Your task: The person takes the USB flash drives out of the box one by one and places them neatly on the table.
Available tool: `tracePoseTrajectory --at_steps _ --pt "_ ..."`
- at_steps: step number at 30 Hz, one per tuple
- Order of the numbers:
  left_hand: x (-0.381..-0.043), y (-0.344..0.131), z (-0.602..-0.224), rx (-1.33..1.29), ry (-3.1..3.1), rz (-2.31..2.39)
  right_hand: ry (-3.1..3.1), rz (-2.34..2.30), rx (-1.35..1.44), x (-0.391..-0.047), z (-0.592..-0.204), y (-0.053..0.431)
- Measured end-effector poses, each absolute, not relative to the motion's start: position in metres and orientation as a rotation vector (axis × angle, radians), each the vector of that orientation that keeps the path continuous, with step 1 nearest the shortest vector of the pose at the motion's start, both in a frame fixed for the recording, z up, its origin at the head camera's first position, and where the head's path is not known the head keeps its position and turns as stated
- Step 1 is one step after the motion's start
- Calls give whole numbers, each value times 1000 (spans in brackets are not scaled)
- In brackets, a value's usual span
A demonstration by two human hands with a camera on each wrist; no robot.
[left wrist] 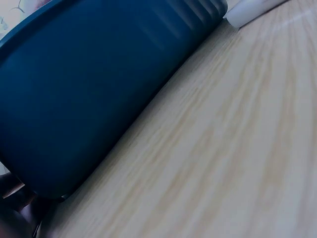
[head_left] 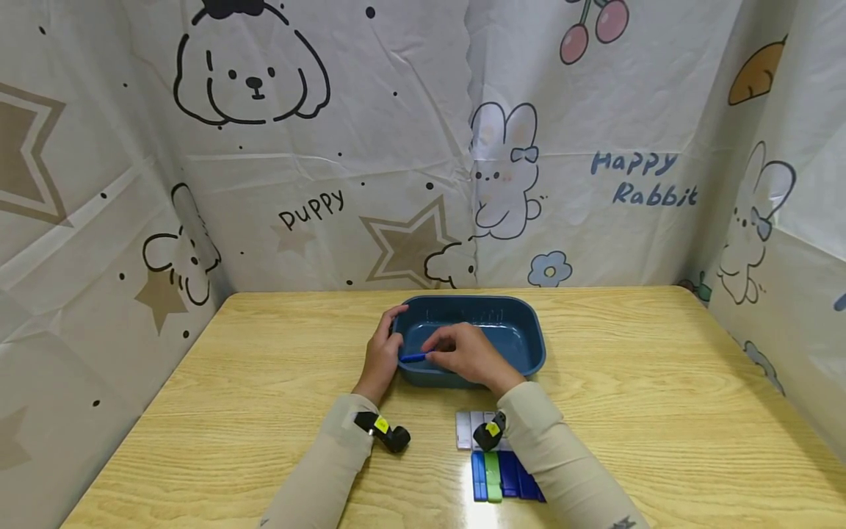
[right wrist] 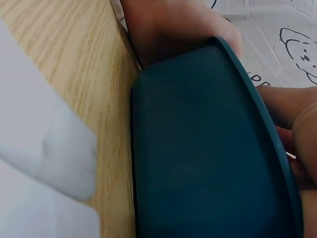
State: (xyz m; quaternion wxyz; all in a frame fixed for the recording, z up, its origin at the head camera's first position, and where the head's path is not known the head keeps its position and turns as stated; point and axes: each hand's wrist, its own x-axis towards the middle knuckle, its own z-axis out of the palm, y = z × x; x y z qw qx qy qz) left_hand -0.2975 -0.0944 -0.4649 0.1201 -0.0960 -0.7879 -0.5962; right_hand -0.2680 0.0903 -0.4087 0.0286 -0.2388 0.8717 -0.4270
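A dark teal plastic basin (head_left: 472, 378) stands on the table toward its back edge. My left hand (head_left: 382, 358) grips the basin's left end, with its thumb at the rim and its fingers along the outer side. Over the basin's front left part, my right hand (head_left: 468, 353) pinches a slim blue strip (head_left: 413, 358) between thumb and fingers. That strip's left end lies close to the basin's left rim; whether it touches is unclear. In the right wrist view the basin's outer wall (right wrist: 198, 139) hides the strip.
In front of the basin lie a row of white strips (head_left: 464, 432) and a row with a green strip (head_left: 493, 476) and several blue strips (head_left: 509, 474). My right forearm covers part of both rows. A printed curtain (head_left: 330, 169) hangs behind the wooden table (head_left: 264, 411).
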Motion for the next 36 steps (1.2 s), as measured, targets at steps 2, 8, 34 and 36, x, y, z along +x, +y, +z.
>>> tracePoseTrajectory --at_steps 2,8,34,36 --pt "-298 -95 -465 -291 -2293 -1765 2692 -1296 -755 -268 -409 90" --pt "-296 -95 -465 -296 -2291 -1782 2685 -1256 -801 -267 -409 90" --pt "-272 -92 -431 -321 -2333 -1781 2662 -1491 -725 -268 -408 91" --pt "-273 -92 -432 -321 -2336 -1784 2672 -1512 -729 -268 -408 91"
